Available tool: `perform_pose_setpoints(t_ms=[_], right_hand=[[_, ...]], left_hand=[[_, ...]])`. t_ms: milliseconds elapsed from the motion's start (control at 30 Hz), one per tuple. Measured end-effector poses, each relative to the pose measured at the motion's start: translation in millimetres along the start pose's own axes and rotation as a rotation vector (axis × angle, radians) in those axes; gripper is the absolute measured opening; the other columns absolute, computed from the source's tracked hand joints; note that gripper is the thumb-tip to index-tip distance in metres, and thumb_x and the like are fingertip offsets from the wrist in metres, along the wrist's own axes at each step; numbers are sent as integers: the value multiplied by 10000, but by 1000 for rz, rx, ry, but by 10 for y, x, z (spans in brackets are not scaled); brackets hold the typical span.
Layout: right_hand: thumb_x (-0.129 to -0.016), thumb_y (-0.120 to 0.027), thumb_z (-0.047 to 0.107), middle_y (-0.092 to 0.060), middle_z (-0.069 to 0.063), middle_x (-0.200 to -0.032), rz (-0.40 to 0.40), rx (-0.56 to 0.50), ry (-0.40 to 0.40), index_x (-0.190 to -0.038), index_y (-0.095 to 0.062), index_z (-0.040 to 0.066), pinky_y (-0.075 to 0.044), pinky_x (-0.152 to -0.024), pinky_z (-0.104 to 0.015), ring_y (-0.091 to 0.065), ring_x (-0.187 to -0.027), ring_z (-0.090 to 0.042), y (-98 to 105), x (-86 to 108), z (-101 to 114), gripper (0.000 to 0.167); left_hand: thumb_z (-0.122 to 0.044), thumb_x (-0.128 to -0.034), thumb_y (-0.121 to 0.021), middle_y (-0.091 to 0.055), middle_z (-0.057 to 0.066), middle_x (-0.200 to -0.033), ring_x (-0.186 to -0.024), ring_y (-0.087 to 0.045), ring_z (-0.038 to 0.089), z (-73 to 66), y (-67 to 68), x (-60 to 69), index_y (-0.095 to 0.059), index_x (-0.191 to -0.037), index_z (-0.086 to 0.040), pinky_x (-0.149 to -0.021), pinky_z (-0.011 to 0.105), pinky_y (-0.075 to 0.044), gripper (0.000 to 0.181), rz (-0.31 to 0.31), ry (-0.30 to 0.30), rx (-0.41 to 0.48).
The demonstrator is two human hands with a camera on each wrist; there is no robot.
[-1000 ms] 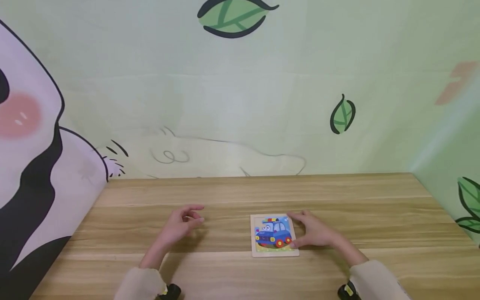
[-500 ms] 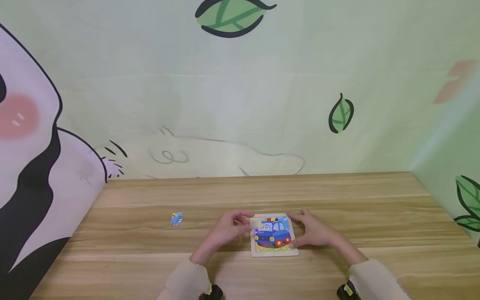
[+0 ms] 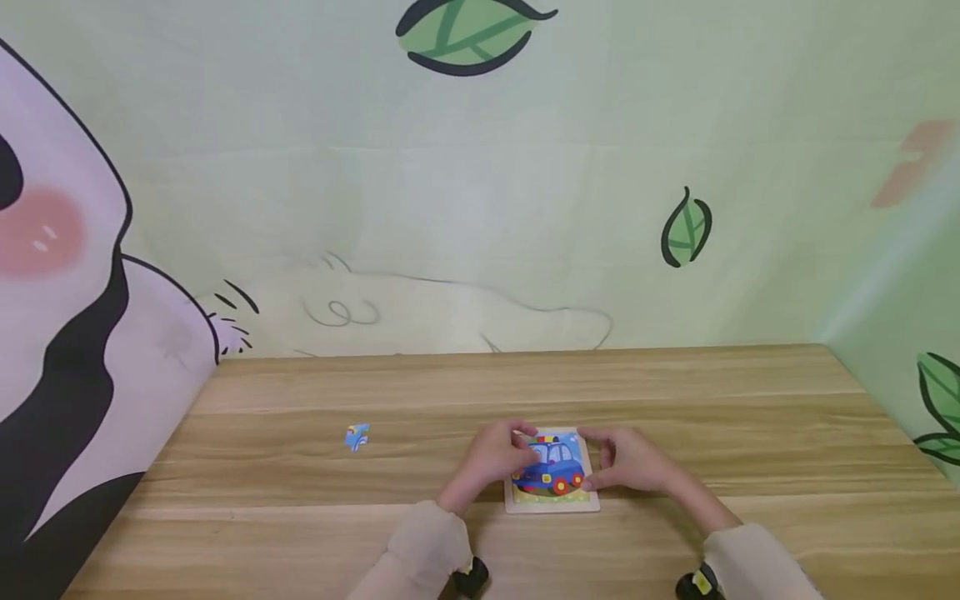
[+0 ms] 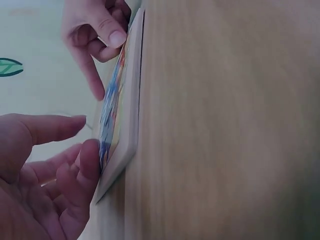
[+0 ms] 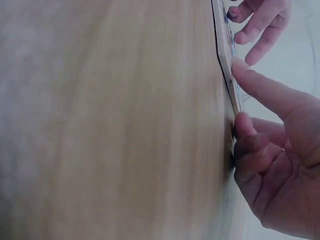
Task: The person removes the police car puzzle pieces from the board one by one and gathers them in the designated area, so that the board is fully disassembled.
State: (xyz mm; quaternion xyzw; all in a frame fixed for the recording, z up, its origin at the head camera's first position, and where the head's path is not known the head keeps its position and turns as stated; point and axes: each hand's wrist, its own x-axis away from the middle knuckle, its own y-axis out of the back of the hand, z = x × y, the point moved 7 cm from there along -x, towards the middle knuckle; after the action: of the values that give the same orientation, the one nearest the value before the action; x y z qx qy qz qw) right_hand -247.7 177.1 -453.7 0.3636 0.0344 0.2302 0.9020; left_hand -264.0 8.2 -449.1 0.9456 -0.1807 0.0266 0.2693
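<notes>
A square wooden jigsaw puzzle [image 3: 557,493] with a blue cartoon police car lies flat on the table. My right hand [image 3: 636,460] grips its right edge, with the thumb on the near part and a finger at the far corner. In the right wrist view, the thumb [image 5: 257,85] presses on the top and other fingers meet the rim. My left hand [image 3: 495,452] is over the puzzle's left side and hides part of the car. In the left wrist view, a fingertip [image 4: 91,150] touches the puzzle's surface near its edge, and nothing shows between finger and thumb.
A loose blue jigsaw piece [image 3: 357,437] lies on the wooden table [image 3: 262,467], left of the puzzle. A pale green printed backdrop [image 3: 480,208] rises behind the table's far edge, with a large cartoon figure [image 3: 60,242] on the left.
My left hand has moved right, from above the loose piece to over the puzzle's left side, uncovering that piece on the table. The right hand stays at the puzzle's right edge.
</notes>
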Motion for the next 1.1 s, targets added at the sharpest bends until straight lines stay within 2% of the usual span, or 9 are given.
perform_pose_setpoints(t_ms=[167,267,567,800,1100], right_hand=[[-703,-773,275,-432,42,-489,26,-118,-66,-1344,-412,11,-291,-370,-160,-335,-372,-61,-39,32,-73,781],[-704,-769,295,-397,53,-453,32,-151,-90,-1362,-396,46,-276,-359,-156,-317,-351,-56,-57,46,-116,796],[-693,-768,336,-372,58,-435,26,-178,-127,-1374,-392,93,-273,-355,-165,-313,-351,-61,-74,56,-169,814],[-689,-772,335,-354,61,-436,22,-198,-152,-1375,-394,106,-265,-355,-166,-307,-351,-63,-96,53,-181,815],[-695,-770,320,-356,61,-437,13,-197,-153,-1374,-395,103,-267,-351,-170,-308,-348,-65,-95,52,-178,805]], left_hand=[[-127,-776,-707,-553,22,-684,-516,-500,140,19,-19,-16,-603,-1056,-30,-487,239,-417,315,-48,37,-50],[-140,-761,-726,-544,19,-675,-520,-495,139,59,-25,-44,-602,-1044,-45,-488,239,-412,323,-77,52,-73],[-193,-709,-778,-528,10,-682,-599,-487,149,74,-36,-73,-604,-946,-60,-525,239,-403,323,-123,68,-159],[-189,-694,-787,-517,1,-662,-595,-471,142,9,-26,-22,-605,-874,-44,-532,237,-381,294,-155,64,-226],[-184,-692,-789,-514,6,-654,-587,-472,147,-6,-22,-8,-603,-867,-39,-526,243,-377,293,-172,74,-235]])
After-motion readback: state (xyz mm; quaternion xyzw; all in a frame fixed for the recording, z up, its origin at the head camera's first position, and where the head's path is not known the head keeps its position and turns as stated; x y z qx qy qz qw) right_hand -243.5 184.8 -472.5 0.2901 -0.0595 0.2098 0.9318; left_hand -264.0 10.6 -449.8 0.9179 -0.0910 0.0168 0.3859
